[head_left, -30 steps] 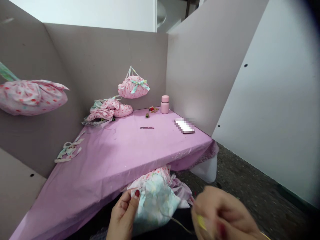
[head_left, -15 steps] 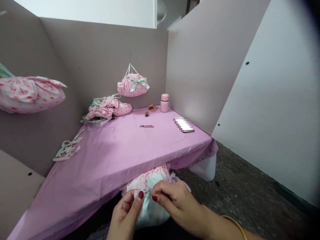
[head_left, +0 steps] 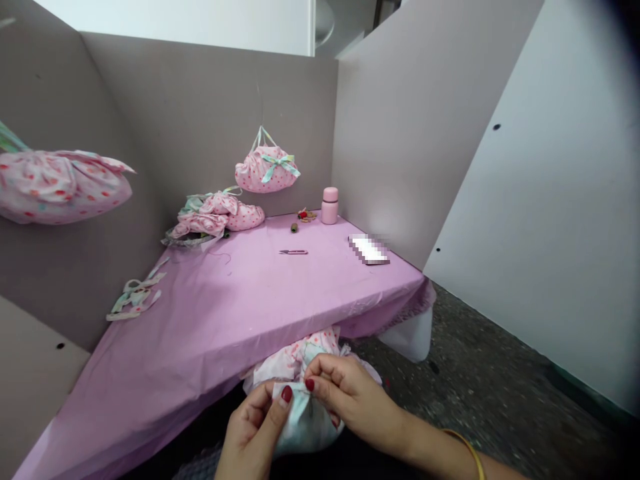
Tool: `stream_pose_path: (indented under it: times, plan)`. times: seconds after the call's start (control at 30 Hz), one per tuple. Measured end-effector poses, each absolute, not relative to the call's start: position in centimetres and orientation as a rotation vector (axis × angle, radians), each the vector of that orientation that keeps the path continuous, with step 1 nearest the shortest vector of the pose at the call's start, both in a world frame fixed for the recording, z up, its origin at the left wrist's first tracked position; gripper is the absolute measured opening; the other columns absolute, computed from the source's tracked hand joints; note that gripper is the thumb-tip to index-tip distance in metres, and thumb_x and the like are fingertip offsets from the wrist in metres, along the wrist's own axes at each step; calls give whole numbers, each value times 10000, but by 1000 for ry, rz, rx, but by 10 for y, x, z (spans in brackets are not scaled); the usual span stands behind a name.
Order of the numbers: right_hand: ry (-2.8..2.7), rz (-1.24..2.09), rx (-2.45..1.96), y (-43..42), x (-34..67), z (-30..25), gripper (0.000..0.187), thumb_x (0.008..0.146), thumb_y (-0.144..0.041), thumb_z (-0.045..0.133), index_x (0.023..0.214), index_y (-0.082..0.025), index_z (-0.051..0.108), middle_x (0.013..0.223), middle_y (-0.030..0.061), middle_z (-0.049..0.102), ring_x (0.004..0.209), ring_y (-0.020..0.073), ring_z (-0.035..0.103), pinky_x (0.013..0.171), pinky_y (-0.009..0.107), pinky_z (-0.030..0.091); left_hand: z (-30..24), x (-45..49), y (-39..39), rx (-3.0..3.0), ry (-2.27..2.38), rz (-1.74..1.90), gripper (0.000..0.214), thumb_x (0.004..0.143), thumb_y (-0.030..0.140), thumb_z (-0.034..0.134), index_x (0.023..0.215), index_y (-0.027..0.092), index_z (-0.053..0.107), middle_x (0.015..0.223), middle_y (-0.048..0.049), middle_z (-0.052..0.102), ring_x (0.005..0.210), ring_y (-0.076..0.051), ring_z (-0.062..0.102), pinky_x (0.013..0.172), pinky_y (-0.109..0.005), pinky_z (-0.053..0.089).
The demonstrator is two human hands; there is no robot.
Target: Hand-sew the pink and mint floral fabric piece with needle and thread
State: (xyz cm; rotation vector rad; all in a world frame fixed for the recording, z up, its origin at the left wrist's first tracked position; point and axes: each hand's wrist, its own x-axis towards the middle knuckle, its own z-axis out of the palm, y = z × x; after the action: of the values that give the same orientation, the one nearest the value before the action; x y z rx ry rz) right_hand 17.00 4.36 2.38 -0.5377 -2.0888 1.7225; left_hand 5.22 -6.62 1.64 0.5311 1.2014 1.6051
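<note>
Since a second ago the right hand [head_left: 350, 400] has come in from the lower right; with the left hand [head_left: 255, 430] it pinches a pale mint-and-pink printed fabric bundle [head_left: 303, 413], bottom centre, below the pink-covered table [head_left: 240, 300].

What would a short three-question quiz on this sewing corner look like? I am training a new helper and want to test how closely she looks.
1. True or false: both hands pinch the same fabric piece below the table's near edge.
2. Which lies nearest the middle of the pink table cover? A) the thread snips B) the pink bottle C) the ribbon strips
3. What hangs on the back wall above the pile of pouches?

Key
1. True: the left hand and the right hand meet on it.
2. A
3. A pink dotted pouch with a pale green bow.
</note>
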Motion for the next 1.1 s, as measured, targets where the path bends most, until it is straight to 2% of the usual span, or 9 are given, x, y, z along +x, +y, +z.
stream_pose_path:
  times: [0.1,0.2,0.33,0.43,0.67,1.1]
  plan:
    - [-2167,1479,-545,43,172,26,214,892,-273,495,746,-137,570,533,-49,438,439,74,418,436,176,319,15,52,-67,501,1217,1635,200,703,365,743,759,175,712,625,-9,695,577,-152,606,522,-205,437]
    - [-2157,1377,-471,43,175,29,219,918,-250,459,835,-136,626,559,-32,503,465,84,469,479,182,368,14,51,-67,496,1210,1634,194,713,353,739,795,179,713,616,-3,696,577,-153,607,537,-210,446]
    - [-2281,1147,-307,40,180,39,206,917,-172,445,901,-139,648,745,35,645,663,120,584,641,201,429,13,49,-67,502,1202,1644,179,730,342,726,828,193,712,644,3,705,600,-153,614,554,-206,454]
    - [-2360,1028,-238,38,181,44,210,886,-94,442,940,-127,642,816,60,673,726,128,605,690,200,434,13,49,-68,485,1189,1657,178,733,339,724,846,203,712,673,5,711,619,-154,617,580,-212,463]
    - [-2391,988,-224,38,180,41,239,876,-76,457,969,-150,664,817,46,698,734,118,635,695,180,442,15,50,-67,512,1204,1654,251,707,409,729,835,193,723,665,-9,709,625,-167,616,589,-223,469]
    - [-2410,1009,-266,37,181,41,261,891,-102,454,1003,-170,680,836,43,713,735,127,651,695,199,462,16,50,-67,517,1230,1639,194,723,350,727,814,179,718,651,-14,701,616,-170,614,594,-237,472]
